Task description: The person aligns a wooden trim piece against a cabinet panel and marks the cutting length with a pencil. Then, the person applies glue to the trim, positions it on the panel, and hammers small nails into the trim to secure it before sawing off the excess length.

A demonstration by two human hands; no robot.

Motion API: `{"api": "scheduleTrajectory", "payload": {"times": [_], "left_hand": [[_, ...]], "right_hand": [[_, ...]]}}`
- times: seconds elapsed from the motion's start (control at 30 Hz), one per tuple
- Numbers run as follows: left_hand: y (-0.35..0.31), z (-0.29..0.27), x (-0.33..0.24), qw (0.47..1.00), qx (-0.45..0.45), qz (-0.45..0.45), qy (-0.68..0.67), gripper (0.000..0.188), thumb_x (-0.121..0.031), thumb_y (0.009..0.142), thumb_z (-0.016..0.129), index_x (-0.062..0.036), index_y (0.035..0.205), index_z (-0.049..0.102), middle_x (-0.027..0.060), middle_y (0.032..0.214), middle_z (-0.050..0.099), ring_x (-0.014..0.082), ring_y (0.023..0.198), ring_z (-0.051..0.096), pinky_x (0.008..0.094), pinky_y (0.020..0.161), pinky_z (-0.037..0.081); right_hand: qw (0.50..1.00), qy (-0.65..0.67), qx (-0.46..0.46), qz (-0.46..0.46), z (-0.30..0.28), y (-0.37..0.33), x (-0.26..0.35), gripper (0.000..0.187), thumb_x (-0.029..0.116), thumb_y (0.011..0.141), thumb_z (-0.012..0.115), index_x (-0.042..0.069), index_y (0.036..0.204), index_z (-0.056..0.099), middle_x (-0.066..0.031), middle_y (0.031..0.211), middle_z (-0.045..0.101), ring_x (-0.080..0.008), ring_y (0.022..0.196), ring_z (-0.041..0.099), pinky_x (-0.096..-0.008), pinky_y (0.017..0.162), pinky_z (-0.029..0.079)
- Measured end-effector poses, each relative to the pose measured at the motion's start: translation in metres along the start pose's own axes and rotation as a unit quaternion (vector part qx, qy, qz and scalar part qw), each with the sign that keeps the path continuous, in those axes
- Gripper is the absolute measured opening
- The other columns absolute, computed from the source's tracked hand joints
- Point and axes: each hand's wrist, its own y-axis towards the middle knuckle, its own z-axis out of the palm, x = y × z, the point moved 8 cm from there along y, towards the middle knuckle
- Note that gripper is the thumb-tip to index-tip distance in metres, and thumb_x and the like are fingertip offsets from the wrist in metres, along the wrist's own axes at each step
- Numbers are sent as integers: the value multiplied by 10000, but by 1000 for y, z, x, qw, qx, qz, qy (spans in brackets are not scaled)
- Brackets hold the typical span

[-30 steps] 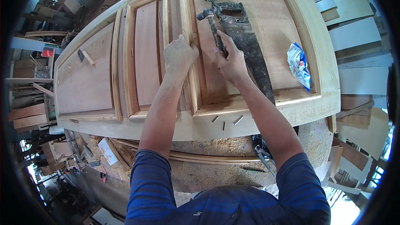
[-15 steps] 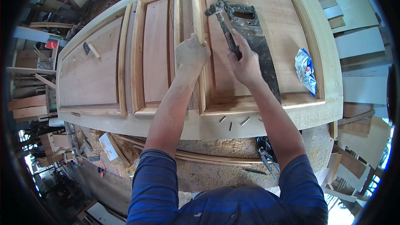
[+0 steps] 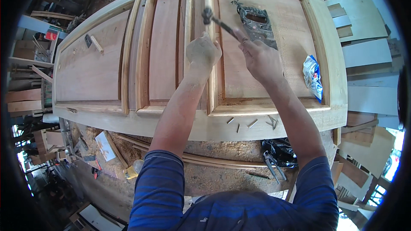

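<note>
My right hand (image 3: pixel 262 62) is closed round the handle of a hammer (image 3: pixel 222 25). The hammer head hangs over the wooden moulding (image 3: pixel 210 66), just beyond my left hand. My left hand (image 3: pixel 203 53) rests on that moulding, dusty, its fingers pinched together; whatever they hold is hidden. Both hands are over a large panelled wooden door (image 3: pixel 171 124) lying flat, with raised moulding frames around its panels. A black handsaw (image 3: pixel 260 28) lies in the right panel, partly covered by my right hand and forearm.
A blue-and-white packet (image 3: pixel 313 77) lies in the right panel. Small metal pieces (image 3: pixel 252 123) are scattered on the door's near edge. Pincers (image 3: pixel 272 167), a black plastic bag (image 3: pixel 280 152) and wood strips (image 3: pixel 222 161) lie on the sawdusty bench. A small block (image 3: pixel 96 44) sits in the left panel.
The hammer head has swung left and nearer, from over the saw to above the moulding. My right hand has shifted slightly right, uncovering small nails. My left hand stays on the moulding.
</note>
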Motion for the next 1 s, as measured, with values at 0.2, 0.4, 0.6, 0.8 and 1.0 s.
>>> {"api": "scheduleTrajectory", "payload": {"times": [0.2,0.4,0.6,0.8,1.0], "left_hand": [[4,-1,-1,998,-60,19,20,412,-374,1008,643,25,1084,709,259,879,789,416,892,805,497,887,634],[2,0,2,999,-40,25,-17,402,-365,1000,659,26,1078,711,264,885,787,423,890,803,511,876,638],[2,-2,0,999,-31,17,-20,381,-346,996,666,27,1065,704,267,885,785,428,895,800,519,867,632],[1,-1,0,999,-40,30,-21,381,-353,1005,660,20,1070,701,262,898,786,428,906,795,528,880,621],[2,-2,-1,1000,-19,-6,-6,372,-355,1006,659,3,1095,704,250,923,794,425,920,795,520,895,620]], "right_hand": [[996,55,-58,-35,-7,-3,2,574,204,1064,700,355,1604,578,-133,936,743,-367,801,743,-493,707,601],[998,-45,44,0,15,-2,-3,559,176,1060,700,351,1582,606,-138,951,762,-355,793,742,-487,717,596],[997,54,-40,42,-1,-20,-16,521,272,1083,680,346,1591,592,-134,880,751,-348,777,755,-496,686,592],[995,64,-62,49,0,-24,-20,512,256,1068,706,252,1572,614,-158,932,767,-380,833,763,-504,725,598],[992,106,-64,41,-9,-20,-14,363,229,1044,736,42,1348,674,-214,943,764,-431,884,762,-544,788,592]]}}
